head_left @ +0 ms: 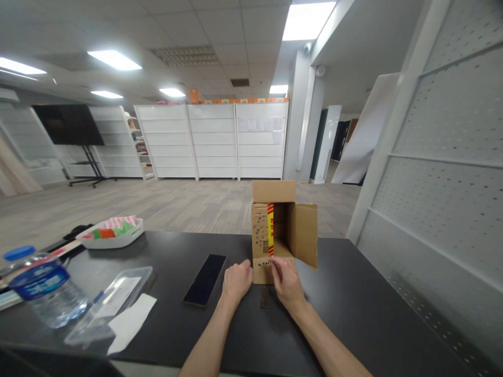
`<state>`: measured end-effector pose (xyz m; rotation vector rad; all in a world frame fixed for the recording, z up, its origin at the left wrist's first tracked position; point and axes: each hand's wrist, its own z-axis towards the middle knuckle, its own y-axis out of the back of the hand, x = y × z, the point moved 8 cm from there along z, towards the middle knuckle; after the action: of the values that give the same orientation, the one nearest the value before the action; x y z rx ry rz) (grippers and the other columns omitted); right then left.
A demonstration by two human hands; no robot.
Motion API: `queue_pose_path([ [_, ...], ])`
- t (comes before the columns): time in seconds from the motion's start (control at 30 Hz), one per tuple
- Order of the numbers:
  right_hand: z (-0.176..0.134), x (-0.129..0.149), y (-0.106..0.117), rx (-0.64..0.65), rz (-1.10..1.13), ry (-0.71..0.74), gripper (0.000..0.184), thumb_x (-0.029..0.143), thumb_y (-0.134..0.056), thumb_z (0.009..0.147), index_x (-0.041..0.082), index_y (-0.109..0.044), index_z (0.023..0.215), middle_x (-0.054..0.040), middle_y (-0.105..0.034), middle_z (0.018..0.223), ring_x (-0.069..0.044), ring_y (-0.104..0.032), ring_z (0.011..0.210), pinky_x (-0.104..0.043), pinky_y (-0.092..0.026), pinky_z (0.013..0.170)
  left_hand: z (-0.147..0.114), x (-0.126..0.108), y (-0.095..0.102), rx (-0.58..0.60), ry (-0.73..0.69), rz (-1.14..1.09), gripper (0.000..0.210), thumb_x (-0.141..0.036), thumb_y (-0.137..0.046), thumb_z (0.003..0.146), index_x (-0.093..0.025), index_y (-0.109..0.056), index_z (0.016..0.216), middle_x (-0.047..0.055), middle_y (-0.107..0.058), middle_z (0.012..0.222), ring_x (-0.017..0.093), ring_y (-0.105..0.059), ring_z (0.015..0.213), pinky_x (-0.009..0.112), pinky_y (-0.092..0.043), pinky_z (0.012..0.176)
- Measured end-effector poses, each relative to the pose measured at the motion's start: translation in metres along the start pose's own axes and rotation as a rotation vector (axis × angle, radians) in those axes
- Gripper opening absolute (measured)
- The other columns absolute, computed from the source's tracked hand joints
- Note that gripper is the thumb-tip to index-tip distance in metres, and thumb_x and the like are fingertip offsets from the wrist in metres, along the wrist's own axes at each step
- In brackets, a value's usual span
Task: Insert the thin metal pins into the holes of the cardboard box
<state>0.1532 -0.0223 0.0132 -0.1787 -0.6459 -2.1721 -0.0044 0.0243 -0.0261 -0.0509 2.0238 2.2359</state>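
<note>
Forearms (208, 335) reach over the desk (353, 293): left hand (237, 281) curls beside the box (281, 228), right hand (288, 281) bends at its lower flap (261, 274), grips unclear; likely light, stiff card, best held by its sides (258, 220).

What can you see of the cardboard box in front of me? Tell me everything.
The brown cardboard box stands on the black table, its open side facing you. The top flap points up and the right flap sticks outward. The left front panel carries dark, hole-like spots and a yellow-and-red tape strip; the bottom flap has a row of similar spots. Your right hand has its fingertips at the bottom flap; your left hand is beside its left edge. Exact contact is unclear.
</note>
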Motion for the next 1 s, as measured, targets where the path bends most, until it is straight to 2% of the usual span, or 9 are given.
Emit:
queue_pose_path([
  [0.17,0.0,0.003,0.001,0.052,0.021,0.014,0.028,0.015,-0.046,0.092,0.022,-0.056,0.117,-0.0066,-0.066,0.097,-0.019,-0.059,0.09,-0.036,-0.047,0.08,-0.001,-0.001,0.003,0.001,0.008,-0.011,0.028,-0.029,-0.032,0.09,-0.02,-0.059,0.09,0.01,-0.068,0.086,0.022,-0.066,0.084,0.028,-0.041,0.069],
  [0.4,0.003,0.005,0.007,0.09,0.071,-0.047,0.019,0.021,-0.045,0.092,0.021,-0.06,0.104,-0.0086,-0.063,0.097,-0.021,-0.058,0.093,-0.039,-0.048,0.082,-0.002,-0.002,0.005,0.017,0.007,-0.025,0.029,-0.027,-0.032,0.09,-0.02,-0.06,0.093,0.011,-0.068,0.089,0.024,-0.065,0.085,0.03,-0.042,0.071],
  [0.57,0.007,0.007,0.011,0.122,0.112,-0.077,0.015,0.022,-0.046,0.092,0.02,-0.059,0.098,-0.0073,-0.061,0.092,-0.019,-0.058,0.087,-0.035,-0.049,0.078,-0.002,-0.003,0.005,0.004,-0.005,-0.021,0.027,-0.027,-0.033,0.089,-0.02,-0.059,0.091,0.011,-0.068,0.087,0.024,-0.066,0.084,0.03,-0.043,0.07],
  [0.8,-0.001,0.018,0.02,0.239,0.109,-0.048,0.013,0.022,-0.047,0.091,0.02,-0.059,0.092,-0.0047,-0.06,0.083,-0.017,-0.058,0.079,-0.031,-0.048,0.071,-0.002,-0.003,0.005,-0.012,-0.018,-0.026,0.026,-0.026,-0.033,0.089,-0.02,-0.058,0.089,0.01,-0.068,0.085,0.023,-0.067,0.082,0.029,-0.043,0.067],
  [1.0,-0.024,0.03,0.025,0.41,0.072,-0.024,0.014,0.02,-0.044,0.092,0.021,-0.057,0.088,-0.0045,-0.058,0.083,-0.017,-0.057,0.079,-0.029,-0.047,0.07,-0.002,-0.002,0.005,-0.001,-0.014,-0.028,0.026,-0.026,-0.033,0.089,-0.021,-0.058,0.09,0.01,-0.068,0.085,0.024,-0.066,0.083,0.029,-0.043,0.067],
])
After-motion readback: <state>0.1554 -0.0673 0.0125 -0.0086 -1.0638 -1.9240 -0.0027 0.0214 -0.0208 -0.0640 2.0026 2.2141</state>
